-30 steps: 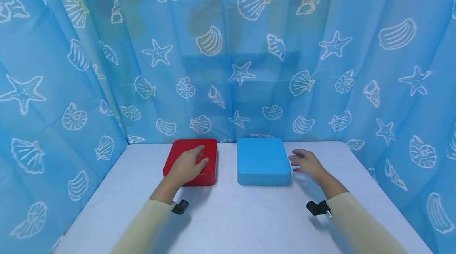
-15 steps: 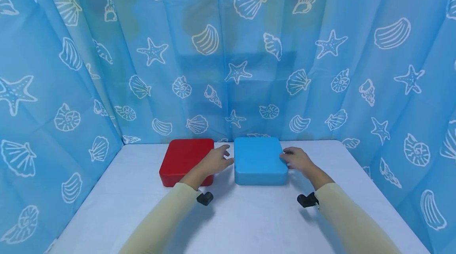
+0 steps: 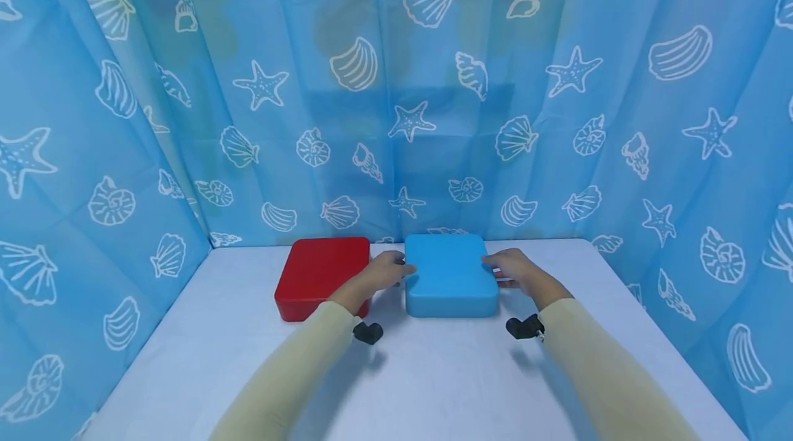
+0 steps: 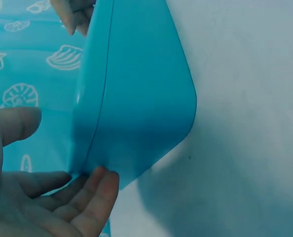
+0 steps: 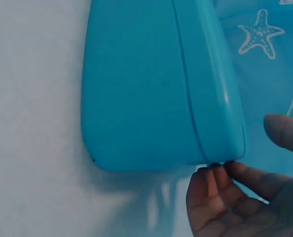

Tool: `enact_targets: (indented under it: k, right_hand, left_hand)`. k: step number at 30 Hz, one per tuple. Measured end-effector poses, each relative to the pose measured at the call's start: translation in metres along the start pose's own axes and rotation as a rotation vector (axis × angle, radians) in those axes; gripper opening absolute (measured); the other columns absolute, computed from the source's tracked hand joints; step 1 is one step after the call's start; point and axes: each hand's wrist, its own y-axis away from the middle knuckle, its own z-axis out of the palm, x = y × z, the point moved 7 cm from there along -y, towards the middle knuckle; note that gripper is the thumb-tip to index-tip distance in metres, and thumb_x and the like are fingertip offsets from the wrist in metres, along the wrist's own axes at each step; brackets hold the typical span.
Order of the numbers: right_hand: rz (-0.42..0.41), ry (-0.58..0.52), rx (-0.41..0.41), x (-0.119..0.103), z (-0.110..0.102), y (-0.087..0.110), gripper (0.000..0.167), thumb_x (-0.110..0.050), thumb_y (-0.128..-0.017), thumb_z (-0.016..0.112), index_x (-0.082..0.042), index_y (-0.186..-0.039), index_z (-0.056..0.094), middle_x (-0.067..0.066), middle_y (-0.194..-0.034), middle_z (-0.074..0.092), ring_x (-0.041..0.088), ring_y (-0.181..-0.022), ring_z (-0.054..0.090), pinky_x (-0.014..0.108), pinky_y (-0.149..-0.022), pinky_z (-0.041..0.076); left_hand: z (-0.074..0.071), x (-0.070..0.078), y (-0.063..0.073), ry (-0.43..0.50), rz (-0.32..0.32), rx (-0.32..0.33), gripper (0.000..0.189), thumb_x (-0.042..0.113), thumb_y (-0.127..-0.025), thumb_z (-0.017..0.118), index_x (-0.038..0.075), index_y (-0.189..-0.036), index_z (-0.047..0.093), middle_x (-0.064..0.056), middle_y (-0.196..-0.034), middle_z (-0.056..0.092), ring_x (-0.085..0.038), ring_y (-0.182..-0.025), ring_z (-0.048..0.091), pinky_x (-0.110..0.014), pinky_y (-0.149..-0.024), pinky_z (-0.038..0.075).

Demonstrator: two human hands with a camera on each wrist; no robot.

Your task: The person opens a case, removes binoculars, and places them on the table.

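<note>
A square blue box [image 3: 451, 269] with rounded corners stands on the white table. In both wrist views a thin seam runs round its side, below the top edge. My left hand [image 3: 385, 271] is at its left side. In the left wrist view the fingertips [image 4: 106, 180] touch the side near the seam, and the thumb [image 4: 22, 121] is apart from it. My right hand [image 3: 517, 267] is at the right side. There the fingers [image 5: 215, 182] touch the side near the seam, with the thumb [image 5: 284, 131] held off. What the box holds is hidden.
A square red box [image 3: 322, 272] stands to the left of the blue one, close to my left wrist. The white table [image 3: 446, 372] reaches back to a blue curtain [image 3: 434, 117] with white shell prints, which also hangs at both sides.
My left hand has moved right, from over the red box to the blue box's left side. My right hand has moved slightly left against the blue box. Both boxes stay put.
</note>
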Motion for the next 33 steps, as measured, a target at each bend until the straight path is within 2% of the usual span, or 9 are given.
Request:
enact_targets:
  k: [2, 7, 12, 17, 21, 27, 33]
  right_hand:
    - [0.025, -0.005, -0.008, -0.001, 0.0, -0.003, 0.064, -0.03, -0.1, 0.052, 0.009, -0.145, 0.029, 0.027, -0.141, 0.04, 0.043, -0.126, 0.043, 0.049, -0.097, 0.046]
    - [0.062, 0.002, -0.031, -0.007, -0.004, -0.006, 0.064, -0.03, -0.1, 0.053, 0.007, -0.146, 0.027, 0.027, -0.141, 0.038, 0.043, -0.125, 0.044, 0.049, -0.094, 0.048]
    - [0.092, -0.062, -0.074, -0.016, -0.007, -0.004, 0.062, -0.029, -0.1, 0.051, 0.005, -0.145, 0.026, 0.026, -0.138, 0.038, 0.042, -0.123, 0.043, 0.048, -0.09, 0.05]
    - [0.1, -0.143, -0.096, -0.024, -0.008, 0.001, 0.053, -0.026, -0.1, 0.05, 0.004, -0.14, 0.031, 0.024, -0.135, 0.039, 0.039, -0.119, 0.045, 0.047, -0.088, 0.051]
    - [0.101, -0.177, -0.093, -0.03, -0.01, 0.001, 0.049, -0.023, -0.1, 0.049, 0.004, -0.138, 0.034, 0.023, -0.134, 0.039, 0.038, -0.118, 0.045, 0.047, -0.087, 0.051]
    - [0.137, -0.139, -0.055, -0.03, -0.006, -0.006, 0.05, -0.02, -0.097, 0.051, 0.005, -0.137, 0.035, 0.022, -0.128, 0.041, 0.038, -0.115, 0.046, 0.047, -0.086, 0.05]
    - [0.143, -0.125, -0.045, -0.027, -0.003, -0.011, 0.052, -0.019, -0.097, 0.051, 0.005, -0.139, 0.032, 0.023, -0.127, 0.04, 0.04, -0.115, 0.046, 0.047, -0.085, 0.05]
  left_hand:
    - [0.0, -0.001, -0.003, 0.039, -0.046, 0.01, 0.07, 0.032, -0.089, 0.071, 0.005, -0.145, 0.04, -0.011, -0.132, 0.053, -0.03, -0.11, 0.058, -0.042, -0.089, 0.053]
    - [0.0, 0.003, -0.009, 0.211, -0.154, 0.023, 0.063, 0.03, -0.09, 0.069, 0.002, -0.14, 0.041, -0.015, -0.128, 0.053, -0.034, -0.111, 0.057, -0.045, -0.09, 0.052]
    - [-0.001, 0.006, -0.012, 0.337, -0.252, -0.002, 0.061, 0.029, -0.092, 0.066, 0.001, -0.138, 0.039, -0.02, -0.127, 0.051, -0.038, -0.109, 0.058, -0.048, -0.09, 0.051]
    - [-0.007, 0.006, -0.016, 0.44, -0.308, -0.001, 0.054, 0.027, -0.092, 0.066, -0.004, -0.13, 0.044, -0.022, -0.119, 0.054, -0.038, -0.103, 0.059, -0.048, -0.086, 0.053]
    - [-0.011, 0.005, -0.021, 0.469, -0.319, 0.003, 0.05, 0.028, -0.092, 0.064, -0.007, -0.125, 0.049, -0.022, -0.114, 0.056, -0.035, -0.099, 0.061, -0.046, -0.083, 0.055]
    - [-0.014, 0.003, -0.025, 0.478, -0.333, 0.028, 0.047, 0.028, -0.091, 0.066, -0.006, -0.12, 0.051, -0.021, -0.113, 0.057, -0.034, -0.095, 0.061, -0.045, -0.082, 0.055]
    - [-0.012, 0.007, -0.027, 0.462, -0.349, 0.024, 0.049, 0.027, -0.092, 0.064, -0.008, -0.122, 0.049, -0.023, -0.112, 0.056, -0.034, -0.095, 0.06, -0.045, -0.078, 0.056]
